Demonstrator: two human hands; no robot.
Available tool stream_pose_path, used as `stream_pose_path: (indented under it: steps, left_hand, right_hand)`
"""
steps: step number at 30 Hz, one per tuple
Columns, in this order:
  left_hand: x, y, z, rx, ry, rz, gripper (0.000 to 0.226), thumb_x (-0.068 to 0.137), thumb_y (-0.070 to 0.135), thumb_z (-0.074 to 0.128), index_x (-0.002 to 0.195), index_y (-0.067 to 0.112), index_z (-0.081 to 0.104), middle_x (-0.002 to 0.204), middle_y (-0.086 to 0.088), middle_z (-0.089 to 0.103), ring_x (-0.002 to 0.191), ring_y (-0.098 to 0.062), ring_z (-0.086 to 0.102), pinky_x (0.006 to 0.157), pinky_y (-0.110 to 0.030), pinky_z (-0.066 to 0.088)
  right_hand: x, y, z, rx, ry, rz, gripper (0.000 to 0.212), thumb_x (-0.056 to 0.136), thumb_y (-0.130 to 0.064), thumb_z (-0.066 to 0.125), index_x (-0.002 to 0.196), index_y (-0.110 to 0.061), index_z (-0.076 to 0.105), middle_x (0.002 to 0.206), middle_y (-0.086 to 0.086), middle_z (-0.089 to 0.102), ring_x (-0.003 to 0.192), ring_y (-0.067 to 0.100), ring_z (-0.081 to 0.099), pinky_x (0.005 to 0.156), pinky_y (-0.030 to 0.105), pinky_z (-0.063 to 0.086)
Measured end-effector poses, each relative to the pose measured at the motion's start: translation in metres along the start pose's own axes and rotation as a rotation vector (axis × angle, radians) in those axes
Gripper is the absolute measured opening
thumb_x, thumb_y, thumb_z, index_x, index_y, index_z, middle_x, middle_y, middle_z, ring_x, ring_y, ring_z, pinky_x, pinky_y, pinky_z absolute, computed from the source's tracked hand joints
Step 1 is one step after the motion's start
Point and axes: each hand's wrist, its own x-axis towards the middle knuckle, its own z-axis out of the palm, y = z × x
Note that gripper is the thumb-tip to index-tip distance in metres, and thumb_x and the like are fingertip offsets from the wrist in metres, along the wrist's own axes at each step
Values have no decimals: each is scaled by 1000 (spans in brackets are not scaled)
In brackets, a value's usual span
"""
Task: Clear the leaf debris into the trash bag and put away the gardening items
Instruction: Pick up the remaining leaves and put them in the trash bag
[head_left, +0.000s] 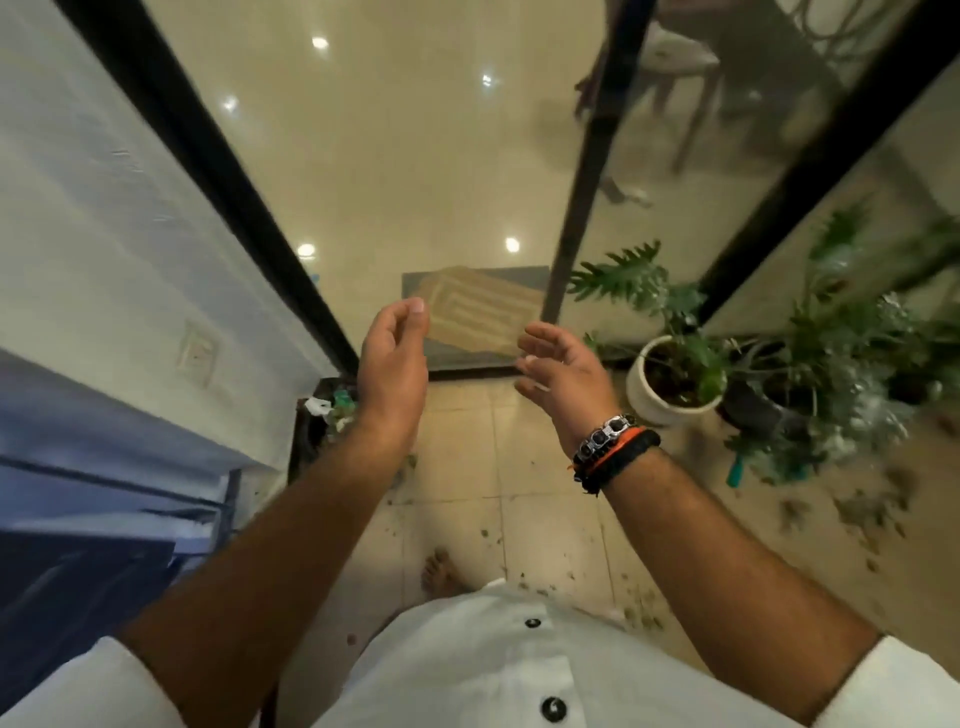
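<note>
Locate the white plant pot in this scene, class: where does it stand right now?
In the head view the white plant pot stands on the tiled floor at right of centre, just beyond the right hand, beside a dark pot near the glass door's frame.

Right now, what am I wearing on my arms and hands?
Both forearms are bare, with white sleeves pushed up near the elbows. The left hand wears nothing. The right hand has stacked bracelets at the wrist: a silver and black link band, an orange cord and a black braided cord. No gloves or rings show.
</note>
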Motion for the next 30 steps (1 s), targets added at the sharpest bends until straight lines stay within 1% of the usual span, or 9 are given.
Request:
stream_pose_path:
  steps: [3,6,9,10,13,16,20,25,30]
  left_hand:
    - [-31,-5,43,16,-124,-13,24,101,42,48,113,29,64,111,10,66,107,-8,61,101,-45,50]
    - [-59,-10,84,25,-229,-4,28,101,39,51,115,19,64,107,9,66,104,-8,61,101,-46,50]
    - [-85,-13,119,31,-351,-7,22,100,39,52,106,22,65,102,11,66,102,-8,60,102,-47,50]
    - [-94,-14,130,44,-394,-2,23,99,40,52,106,23,65,104,10,67,104,-9,61,102,-47,50]
    - [-115,-11,158,104,-528,15,33,98,44,52,120,21,64,114,6,66,109,-11,60,101,-47,50]
    - [-126,-11,178,138,-641,46,33,99,41,52,121,20,64,109,10,65,105,-8,60,100,-45,51]
    - [-141,-3,200,154,-794,64,29,99,37,55,121,19,64,109,9,67,103,-6,62,99,-41,53]
    - [-148,-7,221,174,-994,103,17,97,34,58,109,26,67,108,4,71,104,-15,66,96,-45,54]
    - [-173,-22,245,244,-1143,87,12,98,32,59,106,28,67,105,7,69,106,-17,64,92,-38,54]
  right_hand:
    - [-32,12,-48,33,127,-6,38,93,2,50,119,-25,59,126,-2,60,116,18,58,97,37,52]
    - [-59,21,-90,38,249,-23,39,93,1,50,122,-23,58,125,-2,60,113,14,58,97,37,52]
    - [-85,29,-124,79,375,-18,38,93,-1,50,123,-22,58,124,-2,60,110,12,58,97,37,51]
    - [-94,30,-135,105,418,-22,37,93,-1,50,122,-23,58,125,-1,60,110,12,57,97,37,51]
    - [-115,35,-165,180,548,-50,36,94,0,49,121,-22,58,125,-1,60,113,14,56,97,38,50]
    - [-130,41,-180,248,677,-79,36,94,-1,50,122,-23,59,124,-2,60,115,15,56,98,39,51]
    - [-155,50,-193,326,839,-98,34,94,-3,51,109,-31,62,116,-7,62,112,16,59,97,41,52]
    - [-179,68,-202,453,1036,-97,37,94,-2,49,120,-25,60,122,-4,61,113,18,60,97,42,52]
    - [-204,89,-213,544,1165,-88,39,94,-2,49,123,-25,59,124,-5,61,115,17,59,98,41,51]
